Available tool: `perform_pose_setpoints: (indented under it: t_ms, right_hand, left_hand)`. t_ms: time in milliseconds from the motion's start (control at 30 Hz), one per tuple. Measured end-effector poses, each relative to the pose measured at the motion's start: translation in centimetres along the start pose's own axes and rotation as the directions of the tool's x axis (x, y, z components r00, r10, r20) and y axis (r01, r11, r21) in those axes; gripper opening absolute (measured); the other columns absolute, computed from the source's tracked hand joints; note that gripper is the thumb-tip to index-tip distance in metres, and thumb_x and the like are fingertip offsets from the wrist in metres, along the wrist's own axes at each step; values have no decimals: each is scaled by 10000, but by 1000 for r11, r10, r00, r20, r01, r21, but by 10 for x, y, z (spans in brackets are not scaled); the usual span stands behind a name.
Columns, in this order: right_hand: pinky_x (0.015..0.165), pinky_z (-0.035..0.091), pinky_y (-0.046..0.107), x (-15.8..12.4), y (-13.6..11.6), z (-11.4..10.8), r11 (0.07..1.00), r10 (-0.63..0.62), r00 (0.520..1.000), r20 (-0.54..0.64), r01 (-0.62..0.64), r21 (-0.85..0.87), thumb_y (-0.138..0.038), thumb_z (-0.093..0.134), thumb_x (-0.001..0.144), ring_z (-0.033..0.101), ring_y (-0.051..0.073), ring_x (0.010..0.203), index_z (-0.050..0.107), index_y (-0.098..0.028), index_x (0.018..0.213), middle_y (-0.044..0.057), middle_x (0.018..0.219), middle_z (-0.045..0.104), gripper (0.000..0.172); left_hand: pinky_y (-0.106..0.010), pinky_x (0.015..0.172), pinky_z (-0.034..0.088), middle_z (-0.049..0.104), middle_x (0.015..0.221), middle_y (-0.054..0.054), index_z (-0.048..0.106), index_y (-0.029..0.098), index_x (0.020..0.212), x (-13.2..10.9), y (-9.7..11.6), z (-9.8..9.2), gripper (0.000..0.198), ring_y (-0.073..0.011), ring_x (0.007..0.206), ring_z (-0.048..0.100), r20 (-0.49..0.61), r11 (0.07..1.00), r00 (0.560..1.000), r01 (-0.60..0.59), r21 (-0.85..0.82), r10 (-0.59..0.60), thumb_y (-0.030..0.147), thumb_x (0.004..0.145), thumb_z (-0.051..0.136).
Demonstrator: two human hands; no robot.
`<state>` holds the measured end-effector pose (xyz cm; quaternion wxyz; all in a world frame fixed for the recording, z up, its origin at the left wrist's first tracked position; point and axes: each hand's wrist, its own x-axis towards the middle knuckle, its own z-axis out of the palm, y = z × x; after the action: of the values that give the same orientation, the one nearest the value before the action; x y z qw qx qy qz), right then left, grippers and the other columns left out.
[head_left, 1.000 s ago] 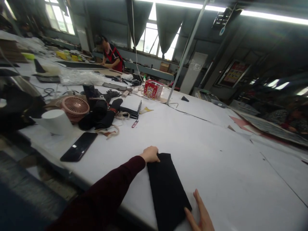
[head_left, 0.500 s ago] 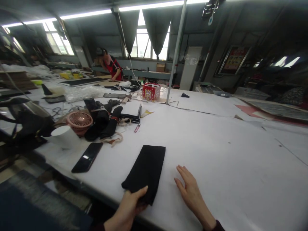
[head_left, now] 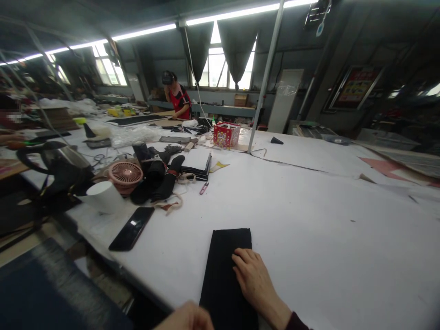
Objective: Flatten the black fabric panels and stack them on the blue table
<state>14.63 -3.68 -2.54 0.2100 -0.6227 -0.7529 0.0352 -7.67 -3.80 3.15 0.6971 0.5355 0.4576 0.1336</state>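
Observation:
A folded piece of black fabric (head_left: pixel 223 275) lies lengthwise on the white-covered table, its near end running out of view at the bottom. My right hand (head_left: pixel 256 277) rests on its right edge with bent, slightly spread fingers, palm down, pressing rather than gripping. At the bottom edge of the view, beside the fabric's near left side, is my left hand (head_left: pixel 188 317). It is blurred and cut off, so whether its fingers grip the fabric does not show.
Left of the fabric lie a phone (head_left: pixel 132 229), a white paper roll (head_left: pixel 105 197), a pink fan (head_left: pixel 125 176) and small pink snips (head_left: pixel 204 188). A red box (head_left: pixel 227 135) stands beside a metal pole (head_left: pixel 264 82). Across the table a person in red (head_left: pixel 180 103) bends over work.
My right hand has moved left from the bare table onto the fabric. The fabric sits nearer and straighter. My left hand has dropped toward the bottom edge. The view has swung slightly left.

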Motion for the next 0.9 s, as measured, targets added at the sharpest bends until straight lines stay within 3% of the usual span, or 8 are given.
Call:
perform_pose_setpoints:
  t_ms: [33,67,100,167,233,300,567,900]
  right_hand:
    - [866,433,371,5,4,-2,1000,-1,1000,14,1,9,-106,521,846,545,221,1012,627,-254,1060,36,1119,626,281]
    - [861,430,367,13,8,-5,1000,4,1000,24,-4,16,-110,526,842,549,219,999,629,-256,1057,34,1100,631,279]
    - [863,425,366,23,12,-8,1000,11,999,31,-12,19,-112,532,837,549,219,998,626,-256,1066,35,1094,633,287]
    - [886,409,367,47,22,-17,999,35,998,47,-35,0,-107,549,815,538,226,1035,602,-244,1131,48,1136,620,348]
    - [917,387,377,72,34,-26,997,71,989,127,-65,-50,-116,581,788,511,242,1098,556,-220,1216,76,1196,592,441]
    - [916,376,384,95,45,-31,992,101,961,256,-79,-94,-157,633,758,505,257,1114,547,-202,1231,97,1191,589,483]
    - [807,371,379,138,60,-27,997,64,859,507,-28,-79,-221,783,577,536,275,978,637,-204,890,61,973,630,346]
    - [799,357,328,123,62,-25,998,40,889,456,-55,19,-144,676,630,523,230,976,601,-219,982,41,992,614,367]
  left_hand:
    - [-296,647,488,655,775,-17,664,168,825,14,15,-12,297,-190,723,619,8,997,1000,-31,73,31,391,666,779]
    - [-284,649,469,656,773,-5,666,191,830,31,30,-23,276,-182,718,613,9,938,990,-138,317,143,396,672,762]
    - [-287,675,461,663,845,-4,661,215,905,51,46,-31,310,-187,757,613,-18,815,960,-229,533,281,399,673,751]
    - [-312,781,457,643,1033,-43,625,221,1040,94,72,-43,468,-228,915,608,-22,539,906,-232,810,423,402,632,765]
    - [-335,838,454,605,1137,-82,592,212,1120,132,88,-45,600,-266,1014,588,12,341,925,-152,928,381,445,598,774]
    - [-354,822,470,609,1127,-99,604,203,1092,161,94,-42,641,-291,1007,596,42,247,961,-112,963,273,491,550,791]
    - [-346,723,493,673,990,-93,636,197,953,194,93,-38,661,-306,912,632,76,210,989,-102,972,125,524,416,840]
    - [-318,736,472,664,1055,-61,529,238,1173,180,72,-43,713,-275,943,631,75,267,967,-141,953,243,490,558,790]
